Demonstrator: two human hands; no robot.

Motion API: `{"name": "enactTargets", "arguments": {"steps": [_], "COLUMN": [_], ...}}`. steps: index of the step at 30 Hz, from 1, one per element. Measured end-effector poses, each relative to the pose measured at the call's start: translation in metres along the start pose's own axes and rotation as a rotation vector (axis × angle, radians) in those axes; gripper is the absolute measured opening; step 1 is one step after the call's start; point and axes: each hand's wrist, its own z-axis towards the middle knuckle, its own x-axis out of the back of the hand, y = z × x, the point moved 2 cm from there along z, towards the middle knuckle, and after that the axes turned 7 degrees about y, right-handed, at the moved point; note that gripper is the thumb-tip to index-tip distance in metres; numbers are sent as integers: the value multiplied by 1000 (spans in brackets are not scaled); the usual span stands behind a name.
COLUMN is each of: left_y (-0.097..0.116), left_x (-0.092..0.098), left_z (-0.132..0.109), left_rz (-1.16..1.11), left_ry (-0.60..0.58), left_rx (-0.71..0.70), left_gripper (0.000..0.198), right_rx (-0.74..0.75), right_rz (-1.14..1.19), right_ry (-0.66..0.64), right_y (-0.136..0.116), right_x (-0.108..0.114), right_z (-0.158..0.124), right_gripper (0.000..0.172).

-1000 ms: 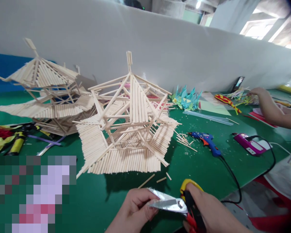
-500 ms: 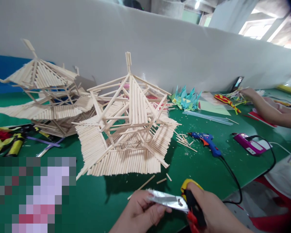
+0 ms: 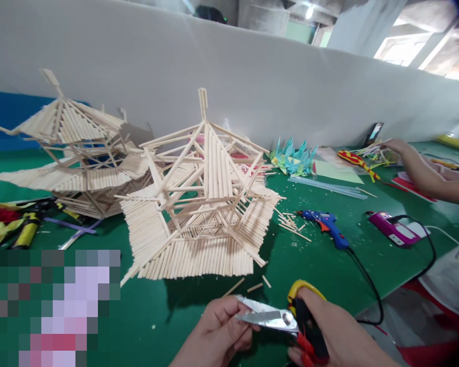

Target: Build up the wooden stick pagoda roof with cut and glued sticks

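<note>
My right hand (image 3: 325,326) grips a pair of scissors (image 3: 270,317) with yellow, black and red handles, its metal blades parted and pointing left. My left hand (image 3: 224,329) is closed in a pinch at the blade tips; whatever sits between its fingers is hidden. Just beyond both hands stands a pagoda-like model (image 3: 199,255) built of thin wooden sticks, its upper roof partly covered. Short cut sticks (image 3: 255,287) lie on the green table (image 3: 153,316) between the model and my hands.
A second stick model (image 3: 80,127) stands at the left. Right of the middle lie a blue glue gun (image 3: 325,224) with a black cord, stick scraps (image 3: 288,221), clear glue sticks (image 3: 325,187) and a purple power strip (image 3: 393,228). Another person's arm (image 3: 424,168) reaches in from the right.
The scissor blades have spread apart from nearly closed. My left hand has shifted slightly and stays pinched at the tips. The camera view has tilted a little.
</note>
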Motion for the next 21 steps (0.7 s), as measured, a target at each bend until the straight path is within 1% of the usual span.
{"name": "enactTargets", "arguments": {"steps": [3,6,9,12,17,21], "left_y": [2,4,6,8,11,8], "left_x": [2,5,4,2,-2,0], "left_z": [-1,-3,-5,-6,-7,-4], "left_rz": [13,67,115,120,131,178], "left_ry": [25,68,95,82,72,52], "left_rx": [2,31,56,53,73,17], "left_gripper": [28,25,23,23,28,29], "right_rx": [19,39,37,36,51,49], "right_rz": [-29,-38,-32,-15,-1,-46], "right_ry": [-25,-73,-95,-87,-92,-30], "right_y": [-1,-2,0,3,5,8], "right_x": [0,1,0,-3,-9,-6], "right_z": [-1,-1,-1,0,1,1], "right_gripper": [27,28,30,30,21,18]}}
